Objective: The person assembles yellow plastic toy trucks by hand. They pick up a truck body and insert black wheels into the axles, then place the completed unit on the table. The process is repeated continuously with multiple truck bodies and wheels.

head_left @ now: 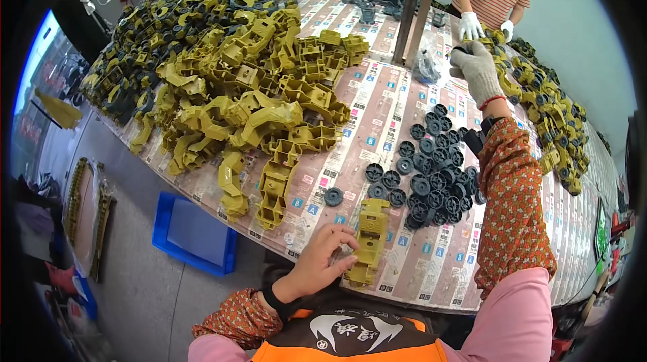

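Note:
My left hand (321,260) is bare and low at the table's near edge. Its curled fingers and thumb grip the left side of an olive-yellow plastic toy car body (370,244), which lies lengthwise on the table. Far to the right, my right hand (476,71), in a pale knitted glove, is raised with its fingers curled. Something dark shows at those fingers, too small to name. Small dark grey toy wheels (438,183) lie heaped between my two arms. A single loose wheel (333,196) rests left of the heap.
A large pile of olive-yellow car bodies (256,106) covers the table's left. Wheeled toy cars (556,123) line the right side, near a co-worker's gloved hands (470,26). A metal post (409,15) rises beyond a clear plastic bag (426,66). A blue tray (162,224) stands below the left edge.

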`<action>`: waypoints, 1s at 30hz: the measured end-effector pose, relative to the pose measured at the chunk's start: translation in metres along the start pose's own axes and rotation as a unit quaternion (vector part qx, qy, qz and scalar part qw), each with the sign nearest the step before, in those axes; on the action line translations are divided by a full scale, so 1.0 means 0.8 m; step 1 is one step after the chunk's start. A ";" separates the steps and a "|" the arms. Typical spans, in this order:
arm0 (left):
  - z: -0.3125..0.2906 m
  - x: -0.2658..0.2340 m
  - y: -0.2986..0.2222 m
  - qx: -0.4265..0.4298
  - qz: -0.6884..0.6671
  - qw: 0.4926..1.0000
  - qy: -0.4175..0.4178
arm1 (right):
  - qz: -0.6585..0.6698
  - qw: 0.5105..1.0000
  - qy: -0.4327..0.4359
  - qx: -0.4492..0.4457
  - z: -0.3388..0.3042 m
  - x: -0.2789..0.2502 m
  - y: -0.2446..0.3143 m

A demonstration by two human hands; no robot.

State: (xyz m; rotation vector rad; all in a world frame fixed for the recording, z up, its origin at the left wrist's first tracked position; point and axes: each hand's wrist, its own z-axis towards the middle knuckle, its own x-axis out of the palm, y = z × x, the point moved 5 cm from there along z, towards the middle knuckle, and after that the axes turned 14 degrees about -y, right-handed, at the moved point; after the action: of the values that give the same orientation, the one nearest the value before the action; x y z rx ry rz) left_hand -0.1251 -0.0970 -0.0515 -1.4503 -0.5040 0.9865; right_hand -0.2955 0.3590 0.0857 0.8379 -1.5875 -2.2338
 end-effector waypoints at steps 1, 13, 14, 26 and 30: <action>-0.001 -0.001 -0.003 0.012 0.008 1.000 -0.005 | 0.020 1.000 0.001 -0.006 -0.001 0.006 0.002; 0.046 0.009 -0.006 -0.063 0.082 0.994 -0.046 | 0.000 0.961 0.219 0.166 -0.270 -0.043 -0.014; 0.047 0.011 -0.007 -0.069 0.082 0.993 -0.058 | -0.023 0.943 0.273 0.189 -0.307 -0.039 -0.014; 0.033 0.044 -0.026 -0.294 -0.322 0.900 -0.016 | 0.223 0.896 0.211 0.321 -0.471 -0.067 -0.024; 0.012 0.047 -0.034 -0.368 -0.392 0.841 0.054 | 0.236 0.911 0.198 0.273 -0.474 -0.084 -0.011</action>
State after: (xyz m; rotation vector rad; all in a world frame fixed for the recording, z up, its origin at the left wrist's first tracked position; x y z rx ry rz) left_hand -0.1059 -0.0576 -0.0346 -1.7007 -1.3640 0.0138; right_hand -0.0144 0.1069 0.0101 0.8469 -1.9601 -1.2088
